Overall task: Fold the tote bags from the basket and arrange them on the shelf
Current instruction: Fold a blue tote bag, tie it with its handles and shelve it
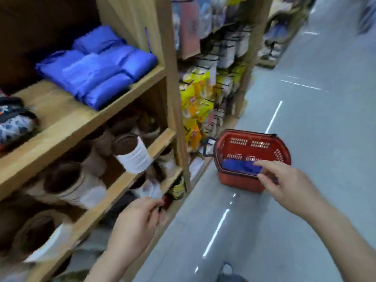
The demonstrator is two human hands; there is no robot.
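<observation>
Several folded blue tote bags (97,66) lie stacked on an upper wooden shelf (85,117) at the left. A red plastic basket (252,151) stands on the floor beside the shelf unit, with blue tote fabric (238,166) in its bottom. My right hand (284,184) stretches out above the basket's near rim, fingers extended and holding nothing. Lower left, in front of the bottom shelves, my left hand (138,220) hangs with loosely curled fingers and is empty. The picture is blurred by motion.
Brown rolled goods with white labels (132,153) fill the lower shelves. Patterned items (14,123) sit at the shelf's left end. Yellow packets (195,102) hang on racks further down the aisle. The grey floor (305,119) stretches to the right.
</observation>
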